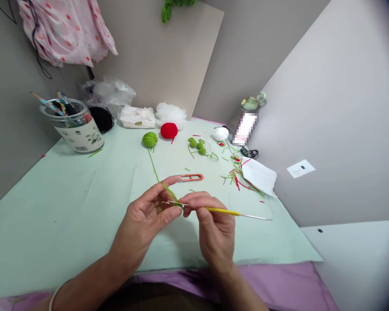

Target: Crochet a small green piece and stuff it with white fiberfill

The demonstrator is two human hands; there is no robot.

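My right hand [214,220] is closed round a crochet hook [225,211] with a yellow handle and metal ends. The hook's left tip meets a small piece of green crochet [178,204], which my left hand [145,216] pinches between thumb and fingers. Green yarn [154,166] runs over the raised left forefinger, back to a green yarn ball [149,139]. Most of the crochet piece is hidden by my fingers. Just beyond my hands lie orange thread snips [192,177], partly covered by the left fingertip.
A red yarn ball [169,130], white stuffing [171,114] and a tissue pack [137,117] stand at the back. A jar of pencils [81,134] is at left. Small green crocheted pieces [201,147], a white ball [221,134] and yarn scraps [236,179] lie at right.
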